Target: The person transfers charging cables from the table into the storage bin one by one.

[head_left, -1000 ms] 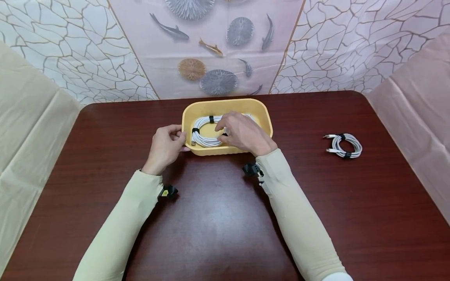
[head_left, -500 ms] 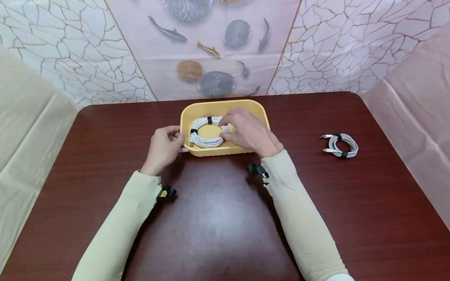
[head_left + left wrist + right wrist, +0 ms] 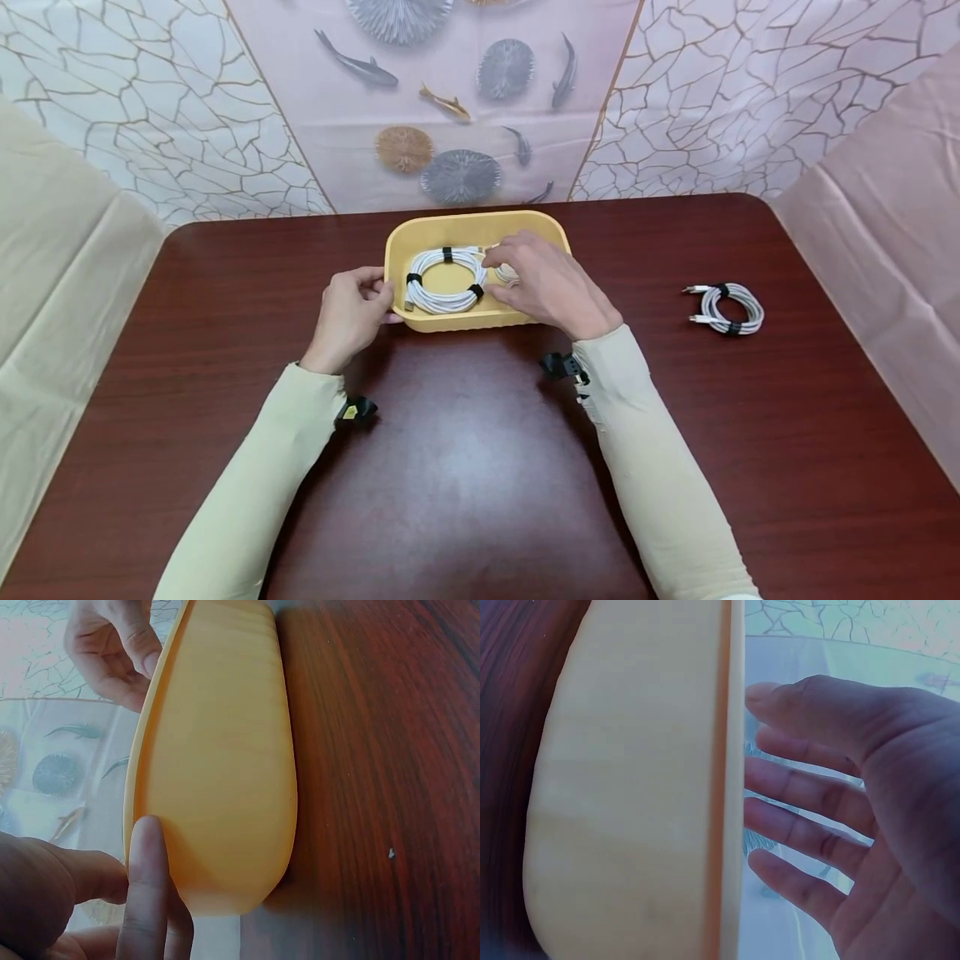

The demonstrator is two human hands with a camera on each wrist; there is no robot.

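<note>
One white cable coil (image 3: 446, 281) already lies inside the yellow tray (image 3: 480, 225). The left hand (image 3: 350, 315) grasps the tray's left edge. The right hand (image 3: 546, 283), fingers relaxed, hovers over the tray's right part, holding nothing. Another bundled cable (image 3: 726, 308) is not yet packed, well apart on the surface (image 3: 465, 467).

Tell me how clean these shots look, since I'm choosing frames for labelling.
Head view: sharp, evenly lit, soft glare on the table. Left wrist view: the yellow bin is close and soft. Right wrist view: washed out and bluish, right hand blurred.
</note>
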